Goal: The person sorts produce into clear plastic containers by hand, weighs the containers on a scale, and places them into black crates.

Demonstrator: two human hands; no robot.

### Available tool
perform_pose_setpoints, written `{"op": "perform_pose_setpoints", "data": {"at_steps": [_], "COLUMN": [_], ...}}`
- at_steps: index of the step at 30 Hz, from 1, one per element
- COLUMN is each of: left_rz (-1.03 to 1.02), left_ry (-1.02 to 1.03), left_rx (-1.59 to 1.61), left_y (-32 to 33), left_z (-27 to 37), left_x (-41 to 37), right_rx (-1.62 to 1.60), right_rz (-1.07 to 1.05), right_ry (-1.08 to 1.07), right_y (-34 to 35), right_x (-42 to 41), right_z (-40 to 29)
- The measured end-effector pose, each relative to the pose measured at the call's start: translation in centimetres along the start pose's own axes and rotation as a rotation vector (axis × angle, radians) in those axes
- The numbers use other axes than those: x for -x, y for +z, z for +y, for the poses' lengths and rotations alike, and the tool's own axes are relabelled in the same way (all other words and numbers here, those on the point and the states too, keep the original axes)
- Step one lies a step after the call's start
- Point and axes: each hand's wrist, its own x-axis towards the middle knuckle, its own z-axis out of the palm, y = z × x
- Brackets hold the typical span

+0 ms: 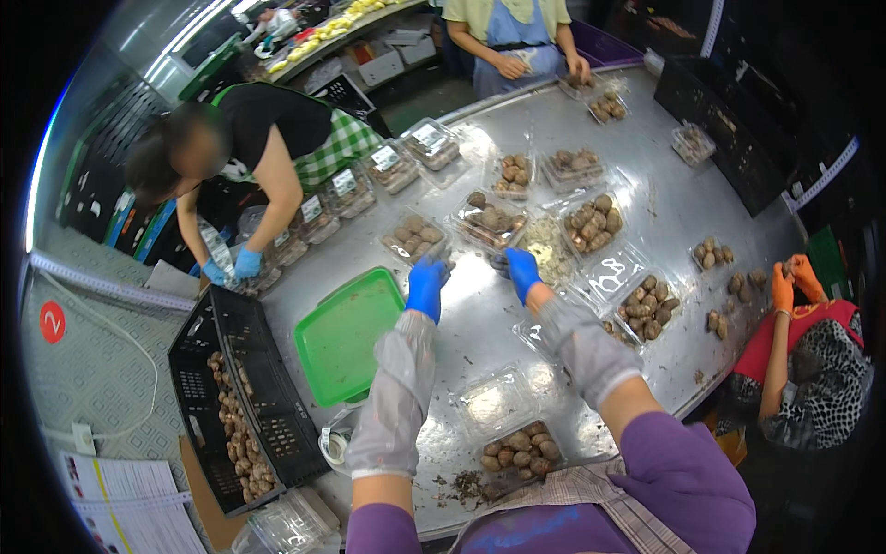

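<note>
My left hand [427, 285], in a blue glove with dark fingertips, is at the near edge of a clear plastic clamshell box of taro corms [413, 237]. Its fingers are spread and nothing shows in them. Gloved the same way, my right hand [520, 272] is just below another box of corms [490, 220], fingers pointing left and apart. Whether either hand touches a box I cannot tell. Bare steel tabletop [474, 305] lies between my hands. Right beside my right hand is a pale heap of debris [547, 248]. Close to my body sits an open clamshell of corms [522, 450].
A green plastic tray [353, 339] lies left of my left arm, beside a black crate with corms [242, 443] and a tape roll [335, 447]. Filled boxes [594, 223] stand further right. Co-workers at the left [277, 145], far side [522, 41] and right [796, 367] handle items.
</note>
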Motion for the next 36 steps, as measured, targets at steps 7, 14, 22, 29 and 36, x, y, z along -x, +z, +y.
{"op": "perform_pose_setpoints", "data": {"at_steps": [7, 14, 22, 29, 36], "left_rz": [-0.045, -0.163, -0.123, -0.032, 0.037], "left_ry": [-0.113, -0.399, -0.533, -0.243, -0.114], "left_rx": [-0.153, 0.287, -0.156, -0.266, -0.099], "left_y": [2.0, 2.8, 13.6, 14.1, 7.2], "left_z": [-7.1, -15.4, -22.5, -20.4, -12.3], "left_x": [4.5, 12.5, 15.9, 16.7, 20.7], "right_rx": [1.162, 0.584, 0.745, 0.983, 0.134], "right_rz": [-0.34, -0.347, 0.229, 0.353, 0.162], "right_ry": [-0.545, -0.28, 0.049, -0.116, 0.154], "right_y": [2.6, -7.2, -29.5, -25.1, -16.9], "right_x": [-7.1, 9.7, 26.4, 27.9, 30.4], "right_z": [-0.7, -16.2, -6.4, -3.0, -5.3]}}
